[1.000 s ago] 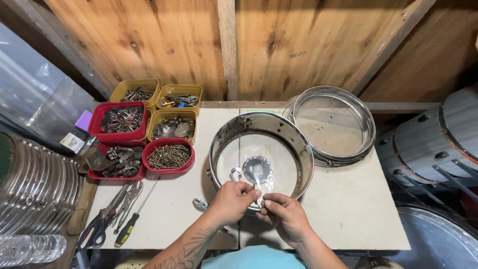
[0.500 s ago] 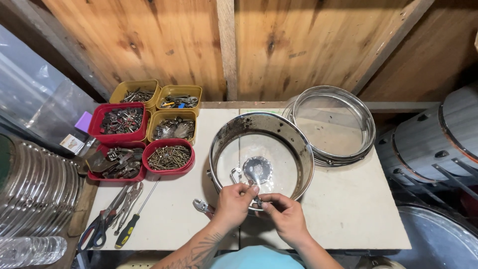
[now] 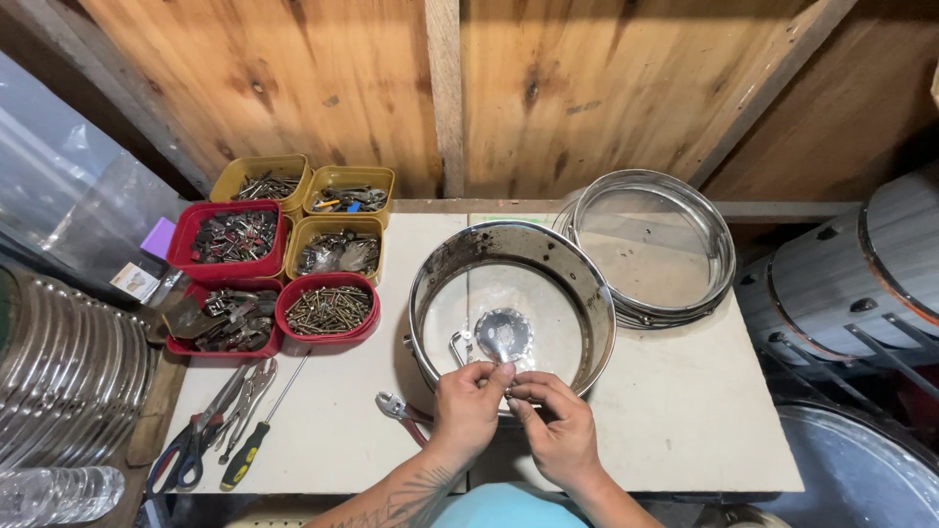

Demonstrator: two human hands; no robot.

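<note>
Both hands meet at the drum shell's (image 3: 512, 318) near rim: our left hand (image 3: 468, 409) and right hand (image 3: 556, 425) pinch a small metal part (image 3: 508, 389), on the table (image 3: 685, 420), pliers (image 3: 403, 412) just left.

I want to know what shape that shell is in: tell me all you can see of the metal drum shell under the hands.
The metal drum shell is a round, open steel-looking ring standing on its edge rim on the pale table, its inner wall darkened and stained. A small round disc and a bent wire piece lie inside it. Both hands, left hand and right hand, work at its near rim. A hoop lies just behind it.
</note>
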